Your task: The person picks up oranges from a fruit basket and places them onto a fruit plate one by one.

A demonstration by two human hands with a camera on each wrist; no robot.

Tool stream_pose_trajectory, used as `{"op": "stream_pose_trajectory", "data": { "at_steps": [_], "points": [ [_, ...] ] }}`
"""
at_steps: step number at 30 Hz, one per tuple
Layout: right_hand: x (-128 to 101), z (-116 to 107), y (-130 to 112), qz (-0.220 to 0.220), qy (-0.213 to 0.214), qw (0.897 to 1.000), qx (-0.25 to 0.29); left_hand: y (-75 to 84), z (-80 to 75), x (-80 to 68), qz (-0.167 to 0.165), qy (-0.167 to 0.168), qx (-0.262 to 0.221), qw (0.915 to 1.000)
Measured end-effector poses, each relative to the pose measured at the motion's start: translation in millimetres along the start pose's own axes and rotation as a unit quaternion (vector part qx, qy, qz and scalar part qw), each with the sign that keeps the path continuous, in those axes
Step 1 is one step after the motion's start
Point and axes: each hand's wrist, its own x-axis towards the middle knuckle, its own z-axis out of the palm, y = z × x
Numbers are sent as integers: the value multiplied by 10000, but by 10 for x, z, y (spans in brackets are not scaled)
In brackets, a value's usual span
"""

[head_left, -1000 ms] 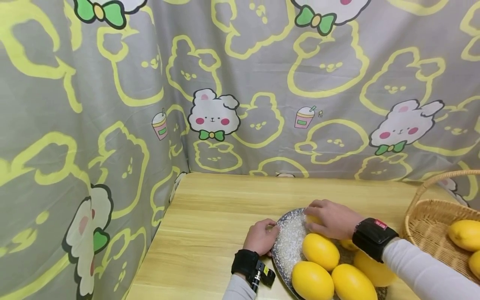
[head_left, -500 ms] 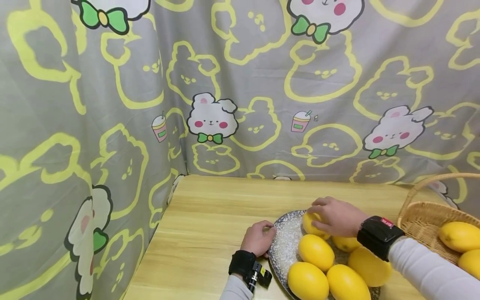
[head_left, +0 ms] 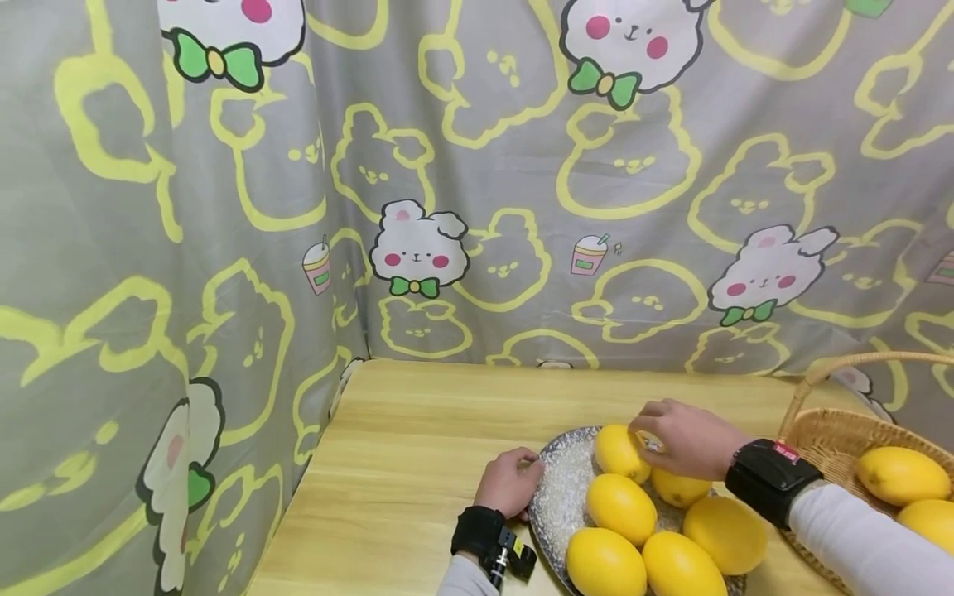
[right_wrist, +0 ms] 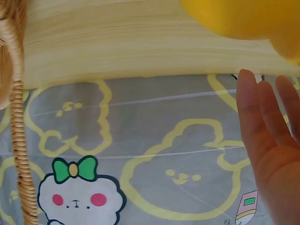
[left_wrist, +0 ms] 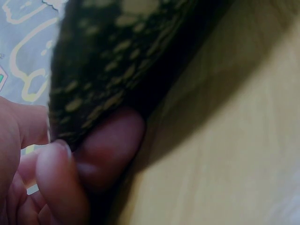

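Observation:
A speckled dark-and-white plate (head_left: 555,497) on the table bears several yellow lemons (head_left: 621,509). My left hand (head_left: 507,483) grips the plate's left rim. In the left wrist view its fingers (left_wrist: 112,145) pinch the edge, partly beneath the plate's dark underside (left_wrist: 108,56). My right hand (head_left: 693,437) is over the plate's far right side, just right of the farthest lemon (head_left: 620,453). Its fingers (right_wrist: 248,101) look straight in the right wrist view and hold nothing; the thumb is hidden there. Another lemon (head_left: 680,487) lies beneath this hand.
At the right stands a wicker basket (head_left: 820,430) with a tall handle (right_wrist: 18,154) and lemons (head_left: 902,475) inside. The wooden table (head_left: 417,422) reaches back to a patterned curtain (head_left: 507,182), which also hangs along the left side.
My right hand has let go of the farthest lemon and moved right, off it; that lemon now lies on the plate. The left hand stays at the rim. The head view has shifted slightly.

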Motion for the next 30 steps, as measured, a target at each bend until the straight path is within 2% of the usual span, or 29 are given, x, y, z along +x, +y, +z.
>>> {"op": "stream_pose_trajectory", "data": {
  "at_steps": [8,12,16,21,30],
  "points": [
    [-145,-7,107,338,78,9993,-169,-27,19,29,-68,35,35,10000],
    [-229,-32,197,367,163,9988,-270,-22,15,23,-49,3,14,10000],
    [-357,-56,314,441,216,9983,-304,-10,15,13,-53,-18,-1,10000],
    [-538,-80,447,733,261,9962,-393,-15,20,11,-77,1,49,10000],
    [-833,-89,639,1121,124,9927,-433,-28,23,14,-66,-10,16,10000]
  ]
}}
